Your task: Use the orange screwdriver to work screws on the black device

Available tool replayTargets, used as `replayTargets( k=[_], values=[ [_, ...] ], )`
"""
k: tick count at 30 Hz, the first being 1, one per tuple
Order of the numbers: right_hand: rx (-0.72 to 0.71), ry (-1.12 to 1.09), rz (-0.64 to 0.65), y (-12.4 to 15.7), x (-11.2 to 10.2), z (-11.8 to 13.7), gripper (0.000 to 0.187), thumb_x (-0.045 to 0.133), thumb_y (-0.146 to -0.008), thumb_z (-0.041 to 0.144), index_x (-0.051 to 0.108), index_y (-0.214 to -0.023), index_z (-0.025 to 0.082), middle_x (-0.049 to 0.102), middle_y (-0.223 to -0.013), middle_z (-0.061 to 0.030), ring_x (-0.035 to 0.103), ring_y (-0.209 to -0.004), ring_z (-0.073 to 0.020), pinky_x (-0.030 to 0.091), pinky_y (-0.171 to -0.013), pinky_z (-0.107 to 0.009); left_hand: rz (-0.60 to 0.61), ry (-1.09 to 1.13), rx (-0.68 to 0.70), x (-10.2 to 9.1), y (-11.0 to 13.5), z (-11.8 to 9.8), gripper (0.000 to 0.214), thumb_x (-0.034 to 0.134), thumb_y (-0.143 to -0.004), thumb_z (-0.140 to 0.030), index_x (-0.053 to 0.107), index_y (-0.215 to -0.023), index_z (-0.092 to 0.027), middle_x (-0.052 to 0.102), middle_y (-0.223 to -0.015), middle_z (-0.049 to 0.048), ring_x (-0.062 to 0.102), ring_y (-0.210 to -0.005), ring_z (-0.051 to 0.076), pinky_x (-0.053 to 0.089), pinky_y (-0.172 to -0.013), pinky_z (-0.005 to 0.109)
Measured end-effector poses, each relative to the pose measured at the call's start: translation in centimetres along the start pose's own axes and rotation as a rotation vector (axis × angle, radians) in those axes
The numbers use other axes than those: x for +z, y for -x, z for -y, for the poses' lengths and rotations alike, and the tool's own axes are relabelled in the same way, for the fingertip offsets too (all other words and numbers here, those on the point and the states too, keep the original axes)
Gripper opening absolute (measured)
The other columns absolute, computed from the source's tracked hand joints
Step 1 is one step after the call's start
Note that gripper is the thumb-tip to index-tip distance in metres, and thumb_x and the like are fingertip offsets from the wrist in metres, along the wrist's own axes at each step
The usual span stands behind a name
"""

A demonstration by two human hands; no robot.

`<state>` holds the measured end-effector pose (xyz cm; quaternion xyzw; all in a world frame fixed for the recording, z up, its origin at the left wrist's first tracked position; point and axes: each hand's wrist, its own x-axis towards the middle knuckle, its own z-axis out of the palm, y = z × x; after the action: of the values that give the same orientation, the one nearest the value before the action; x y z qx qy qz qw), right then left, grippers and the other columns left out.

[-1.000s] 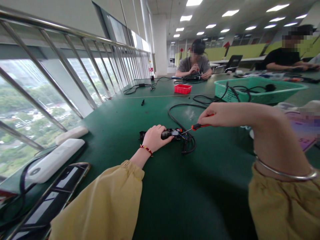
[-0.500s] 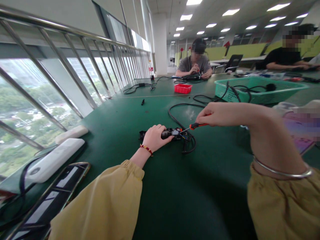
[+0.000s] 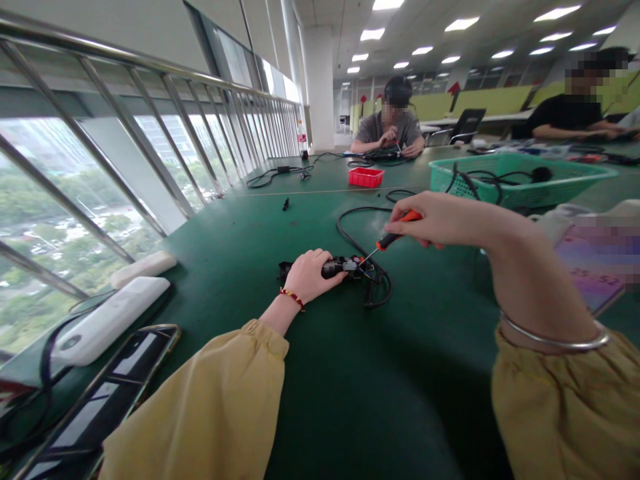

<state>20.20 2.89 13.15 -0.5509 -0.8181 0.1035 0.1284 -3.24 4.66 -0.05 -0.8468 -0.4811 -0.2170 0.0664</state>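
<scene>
My left hand [image 3: 311,275] is wrapped over a black cylindrical device [image 3: 333,268] lying on the green table [image 3: 320,373], pressing it down. The device's right end is exposed, showing a grey part, a bit of orange and thin coloured wires [image 3: 370,272]. In my right hand [image 3: 423,217] is a screwdriver [image 3: 393,237] with an orange and black handle, held at a slant. Its thin shaft points down and left, and the tip is at the exposed end; exact contact is too small to tell. A black cable [image 3: 345,230] loops behind and beside the device.
A small red basket [image 3: 366,177] and a green basket [image 3: 520,190] with a cable stand farther back. At left are a phone [image 3: 120,380], a white long object [image 3: 113,320] and a metal railing [image 3: 150,60]. A co-worker [image 3: 390,130] sits across the table.
My right hand has risen a little and shifted left, tilting the screwdriver more steeply. Its tip stays near the exposed end. My left hand and the device have not visibly moved.
</scene>
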Motion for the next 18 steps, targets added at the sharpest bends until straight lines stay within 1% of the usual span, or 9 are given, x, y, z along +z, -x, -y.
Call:
replayTargets(
  k=[2,5,6,8,11,13,15,16,18],
  values=[
    [-0.001,0.055,-0.110,-0.3,0.3,0.3,0.037,0.040,-0.083,0.046,0.057,-0.064,0.019,0.055,-0.056,-0.0015,0.050,-0.051,-0.0124,0.034,-0.051,-0.026,0.012,0.031,0.029,-0.2,0.0,0.3,0.035,0.050,-0.075,-0.053,0.052,-0.080,-0.019,0.055,-0.077,0.0021,0.051,-0.073,0.017,0.040,-0.066,0.030],
    [-0.048,0.054,-0.239,-0.3,1.0,1.4,0.022,0.045,-0.082,0.036,0.056,-0.073,0.020,0.057,-0.065,-0.0011,0.051,-0.058,-0.0135,0.034,-0.054,-0.025,0.020,0.071,0.061,-0.4,0.1,0.6,0.032,0.052,-0.074,-0.050,0.052,-0.080,-0.019,0.054,-0.077,0.0015,0.051,-0.073,0.017,0.040,-0.066,0.030],
    [-0.070,0.023,-0.271,0.0,1.4,1.9,0.014,0.048,-0.080,0.033,0.056,-0.081,0.021,0.057,-0.066,0.0000,0.050,-0.058,-0.0129,0.034,-0.053,-0.024,0.021,0.075,0.062,-0.4,0.1,0.6,0.031,0.053,-0.074,-0.049,0.052,-0.079,-0.019,0.054,-0.077,0.0014,0.051,-0.073,0.017,0.040,-0.066,0.029],
    [-0.125,-0.062,-0.378,0.9,2.6,2.9,0.016,0.055,-0.076,0.030,0.053,-0.088,0.021,0.055,-0.065,0.0017,0.048,-0.055,-0.0118,0.034,-0.051,-0.024,0.023,0.068,0.057,-0.4,0.1,0.7,0.030,0.053,-0.074,-0.049,0.052,-0.079,-0.019,0.055,-0.076,0.0015,0.051,-0.073,0.017,0.040,-0.066,0.029],
    [-0.244,-0.299,-0.494,3.1,5.4,3.5,0.015,0.056,-0.076,0.026,0.052,-0.089,0.020,0.056,-0.071,0.0015,0.049,-0.057,-0.0105,0.037,-0.052,-0.022,0.027,0.054,0.050,-0.3,0.1,0.6,0.030,0.051,-0.075,-0.050,0.051,-0.078,-0.019,0.055,-0.076,0.0018,0.051,-0.074,0.017,0.040,-0.067,0.030],
    [-0.263,-0.428,-0.654,4.6,7.6,2.9,0.012,0.058,-0.076,0.025,0.051,-0.085,0.020,0.056,-0.075,0.0000,0.052,-0.064,-0.0114,0.041,-0.055,-0.023,0.024,0.057,0.051,-0.3,0.1,0.6,0.031,0.050,-0.076,-0.050,0.051,-0.078,-0.020,0.055,-0.077,0.0018,0.052,-0.074,0.017,0.041,-0.068,0.030],
    [-0.213,-0.536,-0.800,5.8,9.5,1.6,0.015,0.062,-0.073,0.025,0.050,-0.081,0.021,0.054,-0.072,0.0011,0.052,-0.063,-0.0112,0.042,-0.055,-0.022,0.021,0.062,0.055,-0.3,0.1,0.6,0.031,0.049,-0.076,-0.051,0.051,-0.078,-0.020,0.055,-0.077,0.0019,0.052,-0.074,0.018,0.041,-0.068,0.031],
    [-0.175,-0.595,-0.841,6.3,10.2,0.9,0.016,0.063,-0.073,0.024,0.048,-0.078,0.021,0.052,-0.069,0.0020,0.051,-0.060,-0.0105,0.042,-0.053,-0.022,0.021,0.063,0.057,-0.4,0.1,0.6,0.031,0.049,-0.076,-0.051,0.051,-0.079,-0.019,0.055,-0.078,0.0020,0.052,-0.074,0.018,0.041,-0.068,0.031],
    [-0.107,-0.671,-0.833,7.1,11.2,-0.5,0.019,0.064,-0.073,0.025,0.046,-0.071,0.021,0.050,-0.065,0.0031,0.047,-0.054,-0.0090,0.041,-0.048,-0.021,0.024,0.060,0.061,-0.5,0.2,0.7,0.032,0.050,-0.076,-0.051,0.051,-0.081,-0.019,0.055,-0.079,0.0022,0.052,-0.075,0.018,0.042,-0.068,0.031]
  ],
)
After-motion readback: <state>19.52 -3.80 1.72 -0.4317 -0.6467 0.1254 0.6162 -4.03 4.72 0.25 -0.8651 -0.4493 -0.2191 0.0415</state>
